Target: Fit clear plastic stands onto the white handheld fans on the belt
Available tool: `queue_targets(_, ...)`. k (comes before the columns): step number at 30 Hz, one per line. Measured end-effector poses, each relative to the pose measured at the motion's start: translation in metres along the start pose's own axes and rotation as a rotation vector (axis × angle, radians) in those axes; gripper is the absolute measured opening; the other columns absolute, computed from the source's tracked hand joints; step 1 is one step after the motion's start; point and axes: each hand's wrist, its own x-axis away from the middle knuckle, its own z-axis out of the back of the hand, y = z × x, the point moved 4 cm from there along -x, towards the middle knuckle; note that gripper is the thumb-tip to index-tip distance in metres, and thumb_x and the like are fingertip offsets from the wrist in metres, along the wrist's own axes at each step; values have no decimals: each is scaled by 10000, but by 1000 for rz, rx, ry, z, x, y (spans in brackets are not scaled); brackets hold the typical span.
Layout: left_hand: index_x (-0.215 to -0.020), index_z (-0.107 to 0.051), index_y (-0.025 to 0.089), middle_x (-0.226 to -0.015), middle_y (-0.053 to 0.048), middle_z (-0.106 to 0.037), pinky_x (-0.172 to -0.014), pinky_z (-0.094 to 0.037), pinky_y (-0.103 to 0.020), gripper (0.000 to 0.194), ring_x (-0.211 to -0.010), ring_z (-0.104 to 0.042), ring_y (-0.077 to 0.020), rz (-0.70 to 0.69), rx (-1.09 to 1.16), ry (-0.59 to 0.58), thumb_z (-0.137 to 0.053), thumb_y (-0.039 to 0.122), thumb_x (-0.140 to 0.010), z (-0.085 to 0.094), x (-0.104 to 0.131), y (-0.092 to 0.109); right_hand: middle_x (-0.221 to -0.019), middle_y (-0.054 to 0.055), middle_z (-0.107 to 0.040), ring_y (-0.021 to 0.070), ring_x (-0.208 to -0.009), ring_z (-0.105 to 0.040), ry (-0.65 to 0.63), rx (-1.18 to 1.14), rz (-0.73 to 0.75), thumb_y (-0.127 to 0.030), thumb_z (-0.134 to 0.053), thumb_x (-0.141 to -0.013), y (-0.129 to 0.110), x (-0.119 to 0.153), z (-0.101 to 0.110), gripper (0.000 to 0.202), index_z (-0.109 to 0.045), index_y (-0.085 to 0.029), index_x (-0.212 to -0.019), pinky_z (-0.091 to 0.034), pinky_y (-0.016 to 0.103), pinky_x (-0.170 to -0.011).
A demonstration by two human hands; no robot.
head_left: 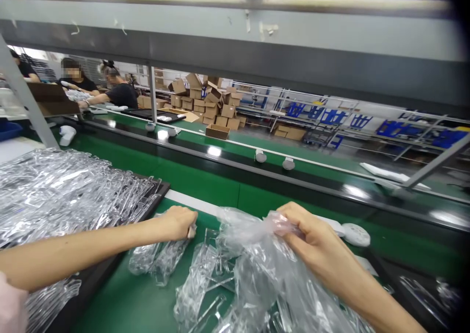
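Note:
My right hand grips the bunched top of a large clear plastic bag. The bag hangs crumpled over the green bench, among clear plastic pieces and a smaller wrapped bundle. My left hand is closed, its knuckles up, above two wrapped clear bundles on the bench. Whatever is in its fingers is hidden. To its left, a dark tray holds a broad heap of clear, hook-shaped plastic parts.
A white round-headed part lies behind my right hand. Another dark tray stands at right. A belt with white parts runs beyond a rail. A shelf beam crosses overhead. Co-workers sit at far left; cardboard boxes are stacked behind.

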Motion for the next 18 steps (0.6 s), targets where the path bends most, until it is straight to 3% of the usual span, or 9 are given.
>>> queue_targets(2,-843,-689,190,-879,-90,-712,-693,-445,-308,215,-863,-648,-271,5,-2,33,-509,181,-726,6,0,-2,-1019,28,-556,155,-864,-547,-5,27,27,-294,-372,-928,-2,2,3,242,-511,-210,-748,-401,279,-702)
queue_targets(4,-819,-697,208,-873,-48,-716,-694,-442,-270,248,-855,-648,-224,-50,100,106,-460,177,-752,25,5,2,-1099,30,-556,163,-925,-553,-10,48,60,-245,-384,-918,-7,5,4,201,-528,-215,-780,-405,279,-730)
queue_targets(8,-814,-694,168,-807,-27,-697,-560,-421,-218,213,-626,-594,-144,-201,469,168,-522,275,-748,69,23,14,-823,-1,-595,137,-744,-552,-138,23,87,-197,-363,-923,-18,7,2,195,-519,-216,-807,-396,255,-644)
queue_targets(11,-801,-680,137,-743,-30,-656,-486,-383,-197,215,-529,-510,-101,-212,567,169,-538,290,-749,86,36,22,-769,-8,-581,130,-698,-536,-234,-9,82,-246,-343,-952,-29,9,1,240,-516,-213,-788,-398,247,-621)
queue_targets(14,-796,-665,129,-726,-28,-635,-505,-391,-190,187,-561,-511,-98,-327,631,161,-545,269,-764,95,47,42,-929,4,-613,157,-847,-573,-244,-54,79,-253,-383,-939,-39,9,1,191,-548,-264,-1034,-443,265,-711)
queue_targets(16,-794,-657,126,-731,-30,-636,-516,-393,-191,186,-564,-507,-92,-408,669,189,-540,270,-787,102,54,58,-1006,6,-615,171,-908,-581,-231,-62,63,-252,-430,-916,-45,7,-1,356,-443,-319,-1266,-464,279,-744)
queue_targets(18,-800,-655,122,-757,-34,-647,-550,-401,-194,167,-599,-524,-95,-491,665,239,-541,245,-797,111,62,73,-987,1,-620,166,-854,-591,-213,-62,49,-255,-453,-900,-50,3,-3,476,-351,-332,-1358,-474,274,-709)
